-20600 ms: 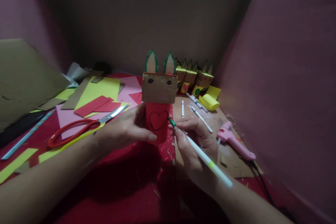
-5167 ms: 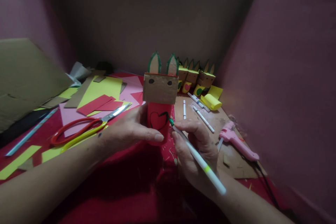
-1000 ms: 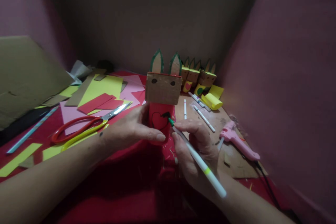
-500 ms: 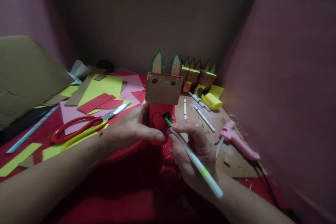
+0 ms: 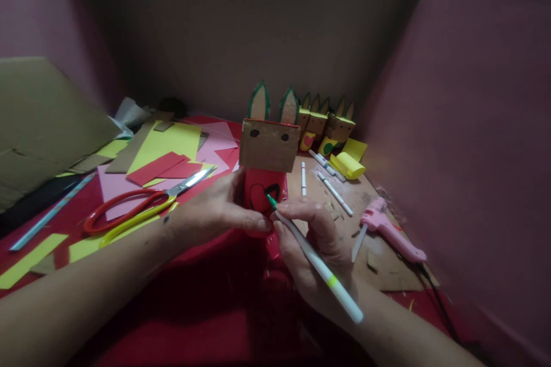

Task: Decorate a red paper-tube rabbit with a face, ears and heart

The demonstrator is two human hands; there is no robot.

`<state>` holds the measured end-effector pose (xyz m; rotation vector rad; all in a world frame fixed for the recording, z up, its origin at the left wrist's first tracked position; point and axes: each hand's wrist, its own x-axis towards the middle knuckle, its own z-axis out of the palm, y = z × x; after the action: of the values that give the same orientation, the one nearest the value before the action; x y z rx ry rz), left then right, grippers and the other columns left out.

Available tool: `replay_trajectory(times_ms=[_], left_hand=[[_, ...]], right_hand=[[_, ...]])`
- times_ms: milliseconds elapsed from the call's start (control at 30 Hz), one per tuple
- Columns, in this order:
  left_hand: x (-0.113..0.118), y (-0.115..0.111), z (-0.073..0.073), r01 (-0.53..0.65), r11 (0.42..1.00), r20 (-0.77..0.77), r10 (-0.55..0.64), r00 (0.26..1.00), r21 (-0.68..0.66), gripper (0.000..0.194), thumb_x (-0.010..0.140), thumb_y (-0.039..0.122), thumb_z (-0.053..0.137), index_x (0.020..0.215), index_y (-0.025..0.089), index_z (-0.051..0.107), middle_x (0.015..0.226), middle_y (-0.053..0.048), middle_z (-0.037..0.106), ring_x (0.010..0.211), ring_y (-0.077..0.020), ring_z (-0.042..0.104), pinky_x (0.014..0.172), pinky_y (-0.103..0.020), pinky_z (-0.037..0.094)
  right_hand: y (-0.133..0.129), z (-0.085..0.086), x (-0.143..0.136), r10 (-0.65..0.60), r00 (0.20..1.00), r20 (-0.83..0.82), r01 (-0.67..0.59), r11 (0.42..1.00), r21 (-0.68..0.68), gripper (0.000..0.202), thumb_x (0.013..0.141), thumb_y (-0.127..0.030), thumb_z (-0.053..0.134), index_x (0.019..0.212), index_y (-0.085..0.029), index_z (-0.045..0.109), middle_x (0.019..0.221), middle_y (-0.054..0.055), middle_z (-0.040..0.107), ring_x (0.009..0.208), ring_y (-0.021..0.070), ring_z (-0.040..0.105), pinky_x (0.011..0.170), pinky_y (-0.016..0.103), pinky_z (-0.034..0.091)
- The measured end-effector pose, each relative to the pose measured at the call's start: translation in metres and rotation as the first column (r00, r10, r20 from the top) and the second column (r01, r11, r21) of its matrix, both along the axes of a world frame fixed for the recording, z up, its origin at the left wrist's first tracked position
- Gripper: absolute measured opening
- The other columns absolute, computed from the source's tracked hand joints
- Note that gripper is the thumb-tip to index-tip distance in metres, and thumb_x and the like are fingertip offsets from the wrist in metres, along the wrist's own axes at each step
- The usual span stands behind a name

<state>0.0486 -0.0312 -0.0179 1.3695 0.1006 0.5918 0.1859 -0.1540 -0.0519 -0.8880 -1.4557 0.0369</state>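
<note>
Mid-frame, the cardboard figure [image 5: 270,152] is upright, its red body [image 5: 255,178] clamped in the fingers of your left hand [image 5: 219,210]; your right hand [image 5: 326,238] pinches the marker [image 5: 316,264], green tip [image 5: 271,202] at the heart outline [image 5: 272,188].

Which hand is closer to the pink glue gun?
The right hand. It holds a marker just to the left of the glue gun, without touching it. The left hand is farther away to the left, holding the red tube.
</note>
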Motion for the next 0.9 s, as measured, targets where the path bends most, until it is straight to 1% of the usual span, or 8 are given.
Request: replay_trajectory(times_ms=[67,167,267,400,567,633,767,900], left_hand=[[-0.0004,0.0003,-0.0008,0.015,1.0,0.004,-0.015,1.0,-0.011,0.045,0.066,0.008,0.095,0.106,0.02,0.077,0.083,-0.002,0.075,0.083,-0.0201,0.071,0.074,-0.026,0.059],[-0.0019,0.0015,-0.0037,0.016,1.0,0.004,-0.016,1.0,-0.013,0.049,0.066,0.009,0.095,0.11,0.021,0.075,0.091,-0.003,0.078,0.083,-0.0201,0.072,0.075,-0.027,0.059],[-0.0031,0.0031,-0.0065,0.013,1.0,-0.015,-0.013,1.0,-0.012,0.05,0.068,0.01,0.095,0.112,0.02,0.074,0.099,-0.006,0.079,0.088,-0.0228,0.074,0.076,-0.028,0.06],[-0.0024,0.0032,-0.0057,0.014,1.0,-0.013,-0.014,1.0,-0.007,0.046,0.068,0.01,0.095,0.108,0.02,0.074,0.097,-0.006,0.08,0.089,-0.0235,0.074,0.078,-0.029,0.06],[-0.0006,0.0014,-0.0025,0.021,1.0,0.025,-0.021,0.999,-0.016,0.048,0.066,0.007,0.095,0.109,0.018,0.076,0.087,-0.004,0.079,0.081,-0.0209,0.074,0.073,-0.026,0.061],[-0.0008,0.0012,-0.003,0.022,0.999,0.02,-0.021,1.0,-0.024,0.047,0.067,0.007,0.095,0.109,0.019,0.076,0.089,-0.004,0.079,0.08,-0.0195,0.074,0.075,-0.025,0.061],[-0.0019,0.0015,-0.0049,0.021,0.999,-0.009,-0.021,1.0,-0.031,0.049,0.069,0.01,0.095,0.113,0.019,0.075,0.097,-0.006,0.08,0.087,-0.0197,0.075,0.079,-0.025,0.062],[-0.0022,0.0021,-0.0051,0.019,0.999,-0.026,-0.02,0.999,-0.028,0.048,0.069,0.011,0.096,0.11,0.019,0.075,0.096,-0.005,0.08,0.09,-0.0197,0.075,0.078,-0.024,0.062]], right_hand=[[0.0002,0.0002,0.0002,0.005,1.0,0.002,-0.005,1.0,0.001,0.029,0.095,-0.008,0.064,0.114,-0.03,0.065,0.098,-0.001,0.072,0.087,0.0149,0.071,0.082,0.032,0.064],[-0.0024,0.0018,0.0001,-0.004,0.999,-0.033,0.003,0.999,-0.033,0.029,0.095,-0.007,0.064,0.112,-0.03,0.065,0.097,-0.002,0.07,0.087,0.0136,0.071,0.082,0.03,0.064],[-0.0054,0.0034,-0.0002,-0.039,0.996,-0.078,0.035,0.998,-0.057,0.03,0.094,-0.006,0.064,0.112,-0.03,0.066,0.094,-0.003,0.069,0.085,0.0134,0.071,0.081,0.029,0.064],[-0.0045,0.0023,-0.0004,-0.047,0.996,-0.075,0.044,0.998,-0.045,0.031,0.095,-0.006,0.064,0.113,-0.03,0.066,0.095,-0.003,0.068,0.086,0.013,0.071,0.082,0.028,0.063],[-0.0019,0.0013,-0.0004,0.007,1.0,-0.012,-0.007,1.0,-0.008,0.031,0.095,-0.006,0.064,0.114,-0.03,0.065,0.099,-0.001,0.07,0.088,0.0138,0.071,0.083,0.03,0.063],[-0.0029,0.0018,-0.0001,0.003,1.0,-0.017,-0.004,1.0,-0.023,0.03,0.095,-0.006,0.064,0.114,-0.03,0.065,0.098,-0.002,0.069,0.088,0.0129,0.07,0.083,0.028,0.062],[-0.006,0.0023,0.0011,-0.02,0.997,-0.076,0.017,0.999,-0.048,0.031,0.095,-0.006,0.063,0.115,-0.029,0.066,0.094,-0.003,0.067,0.084,0.0105,0.069,0.08,0.024,0.06],[-0.0064,0.0022,0.002,-0.031,0.996,-0.084,0.028,0.999,-0.038,0.03,0.095,-0.006,0.064,0.114,-0.029,0.066,0.094,-0.003,0.067,0.085,0.0112,0.069,0.079,0.024,0.06]])
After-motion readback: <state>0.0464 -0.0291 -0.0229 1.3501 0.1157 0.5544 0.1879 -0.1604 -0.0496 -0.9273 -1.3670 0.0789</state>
